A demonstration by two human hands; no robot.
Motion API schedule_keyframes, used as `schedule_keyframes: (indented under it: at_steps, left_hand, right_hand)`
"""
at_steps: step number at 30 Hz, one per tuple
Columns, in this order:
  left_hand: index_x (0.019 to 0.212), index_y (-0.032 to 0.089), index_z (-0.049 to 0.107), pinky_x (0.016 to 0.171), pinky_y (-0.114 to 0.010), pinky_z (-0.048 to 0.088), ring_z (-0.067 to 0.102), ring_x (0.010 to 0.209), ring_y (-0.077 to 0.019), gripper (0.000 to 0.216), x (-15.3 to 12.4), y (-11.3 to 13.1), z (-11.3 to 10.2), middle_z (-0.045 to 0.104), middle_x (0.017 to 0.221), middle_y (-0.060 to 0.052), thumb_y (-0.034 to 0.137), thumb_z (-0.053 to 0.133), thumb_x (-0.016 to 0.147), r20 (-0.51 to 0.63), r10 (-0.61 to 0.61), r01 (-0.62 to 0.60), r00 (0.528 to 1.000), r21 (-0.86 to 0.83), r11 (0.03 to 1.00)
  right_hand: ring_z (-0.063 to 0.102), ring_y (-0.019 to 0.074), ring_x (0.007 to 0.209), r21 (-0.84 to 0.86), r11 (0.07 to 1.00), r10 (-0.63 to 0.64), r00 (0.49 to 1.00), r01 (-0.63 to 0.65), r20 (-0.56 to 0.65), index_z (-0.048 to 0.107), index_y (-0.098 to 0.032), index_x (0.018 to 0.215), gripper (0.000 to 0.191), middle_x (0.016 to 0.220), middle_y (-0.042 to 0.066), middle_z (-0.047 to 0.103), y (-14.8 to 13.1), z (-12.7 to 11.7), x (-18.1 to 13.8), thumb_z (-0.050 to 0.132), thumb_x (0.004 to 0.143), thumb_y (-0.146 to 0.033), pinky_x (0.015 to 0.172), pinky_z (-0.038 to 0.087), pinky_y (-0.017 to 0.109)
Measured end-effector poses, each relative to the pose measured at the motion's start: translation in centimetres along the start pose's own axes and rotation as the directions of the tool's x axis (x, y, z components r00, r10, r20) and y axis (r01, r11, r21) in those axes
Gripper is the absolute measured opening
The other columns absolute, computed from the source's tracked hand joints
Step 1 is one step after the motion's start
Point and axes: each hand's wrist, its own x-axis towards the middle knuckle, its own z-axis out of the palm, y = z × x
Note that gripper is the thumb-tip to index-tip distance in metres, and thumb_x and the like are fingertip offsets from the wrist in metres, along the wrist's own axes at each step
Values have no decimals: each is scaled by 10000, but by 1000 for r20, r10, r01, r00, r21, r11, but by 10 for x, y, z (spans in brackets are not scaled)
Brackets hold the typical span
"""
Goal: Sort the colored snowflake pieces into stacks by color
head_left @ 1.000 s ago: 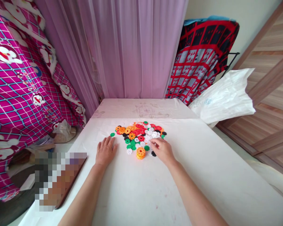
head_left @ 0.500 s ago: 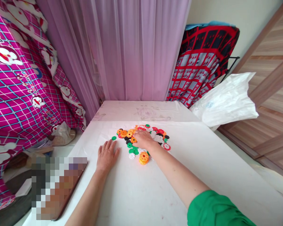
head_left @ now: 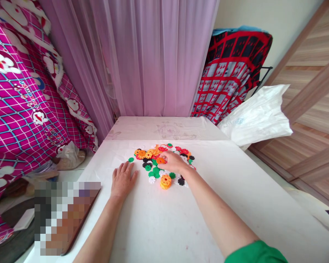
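Observation:
My right hand (head_left: pixel 173 162) pinches an orange notched plastic disc (head_left: pixel 161 160) above a loose pile of such discs. Orange, green, white, black and red pieces make up the pile, some hidden beneath my hand. On its near side stands a short stack of orange discs (head_left: pixel 165 180). My left hand (head_left: pixel 123 179) lies flat on the table to the left, fingers spread and holding nothing. Just beyond its fingertips is a lone green disc (head_left: pixel 131 159). A white disc (head_left: pixel 152 179) and a black disc (head_left: pixel 181 181) lie on either side of the orange stack.
The white-covered table (head_left: pixel 153 226) bears a blurred-out flat object (head_left: pixel 71 219) at its left edge. A white plastic bag (head_left: pixel 259 115) stands at the right side. Behind the table hangs a purple curtain (head_left: pixel 153 58); pink patterned cloth (head_left: pixel 22 109) hangs at left.
My right hand has drawn an orange disc out of the pile and moved slightly right and toward me. My left hand has stayed in place on the table.

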Motion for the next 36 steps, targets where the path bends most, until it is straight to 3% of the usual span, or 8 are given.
schedule_keyframes:
  at_steps: [3, 8, 17, 25, 29, 36]
  left_hand:
    - [1359, 230, 525, 1139, -529, 278, 376, 1391, -286, 484, 1, 0, 0, 465, 1490, -92, 446, 385, 948, -2, 2, -2, 1000, 1, 1000]
    - [1354, 229, 530, 1138, -528, 277, 381, 1387, -282, 480, 1, 2, -4, 466, 1488, -97, 437, 388, 945, 11, 3, -3, 1000, -6, 1000]
    - [1370, 211, 512, 1154, -519, 251, 357, 1403, -278, 501, 1, 1, -5, 446, 1504, -94, 445, 375, 948, 39, -9, 10, 999, -16, 1000]
    - [1352, 234, 531, 1145, -524, 260, 375, 1389, -281, 485, 0, 0, -2, 464, 1489, -98, 446, 385, 941, 10, 2, -2, 1000, -29, 1000]
    - [1349, 238, 530, 1147, -518, 260, 374, 1391, -279, 476, 0, 1, -3, 470, 1485, -90, 436, 389, 940, 19, -7, 7, 1000, -28, 1000]
    - [1351, 242, 526, 1153, -514, 249, 369, 1394, -276, 475, 0, 1, -5, 467, 1488, -85, 435, 393, 938, 24, -9, 10, 1000, -35, 999]
  right_hand:
    - [624, 164, 892, 169, 985, -42, 999, 39, 18, 645, -241, 1034, 361, 986, -3, 677, 8, -6, -35, 712, 694, -343, 760, 449, 258]
    - [626, 179, 942, 142, 987, -82, 997, 81, 1, 644, -232, 972, 319, 1026, 12, 657, 5, -2, -66, 711, 663, -279, 783, 446, 267]
    - [627, 206, 990, 29, 998, -60, 998, 60, 4, 646, -228, 1025, 350, 1082, 39, 664, 3, 7, -63, 702, 685, -293, 846, 445, 298]
    - [604, 231, 1105, 58, 997, -54, 998, 53, 23, 534, -245, 1321, 646, 1276, 72, 614, 7, 14, -72, 694, 701, -327, 926, 451, 329]
    - [572, 250, 1168, 27, 998, -60, 998, 61, -14, 513, -230, 1351, 623, 1293, 93, 605, 4, 23, -77, 663, 755, -333, 968, 433, 355]
    - [621, 216, 1073, 14, 996, -90, 987, 92, -136, 616, -246, 1203, 389, 1178, 61, 671, 2, 41, -77, 622, 815, -277, 909, 458, 312]
